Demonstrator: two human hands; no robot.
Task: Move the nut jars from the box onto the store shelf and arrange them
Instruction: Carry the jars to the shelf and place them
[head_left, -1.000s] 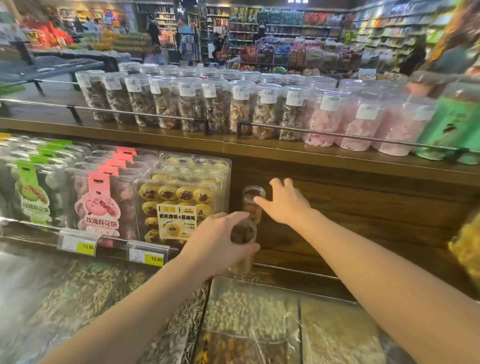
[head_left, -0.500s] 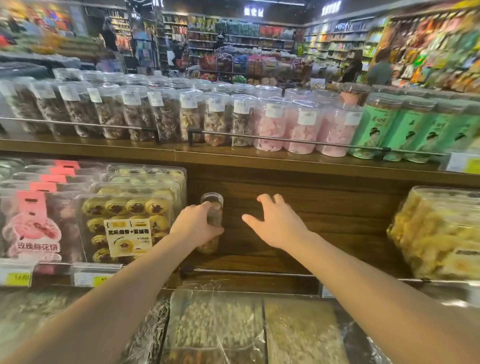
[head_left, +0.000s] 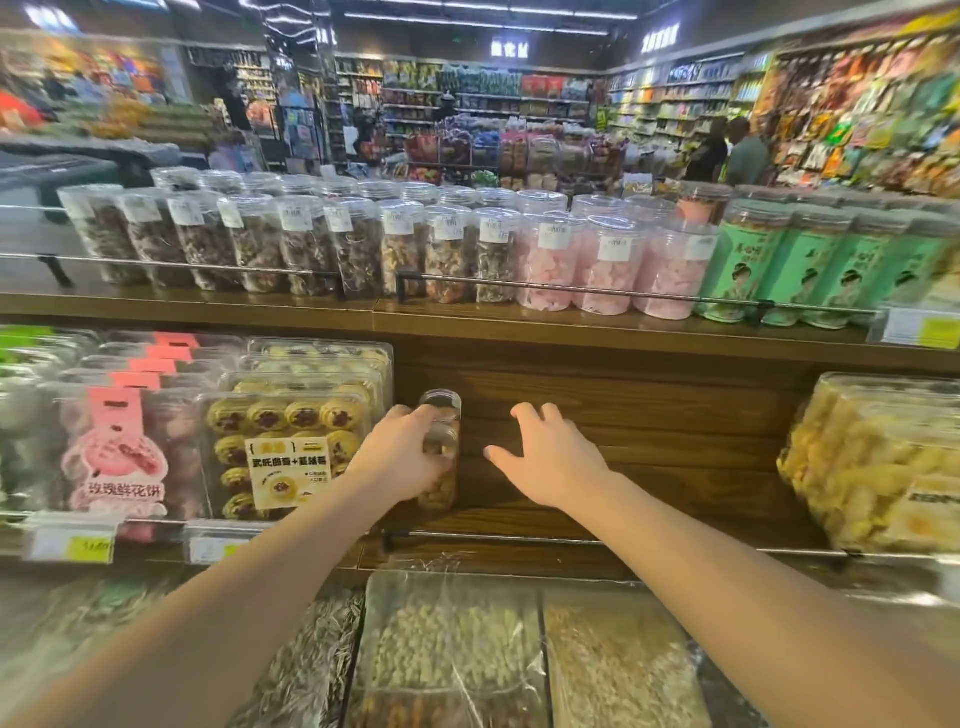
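Note:
Two clear nut jars stand one behind the other on the middle wooden shelf (head_left: 649, 499), right beside the pastry trays. My left hand (head_left: 402, 457) curls round the front nut jar (head_left: 441, 467), which stands upright on the shelf. The rear nut jar (head_left: 440, 404) shows its clear lid just behind it. My right hand (head_left: 550, 460) hovers to the right of the jars with fingers spread and holds nothing. The box is out of view.
Clear pastry trays (head_left: 291, 447) fill the shelf left of the jars. A tub of yellow snacks (head_left: 872, 467) stands at the right. A metal rail (head_left: 597, 540) runs along the shelf front. Tall jars (head_left: 447, 249) line the upper shelf. Bagged nuts (head_left: 457, 649) lie below.
My left hand has pushed the front jar back on the shelf towards the rear jar. My right hand has drawn away from the rear jar to the right. The view has swung right.

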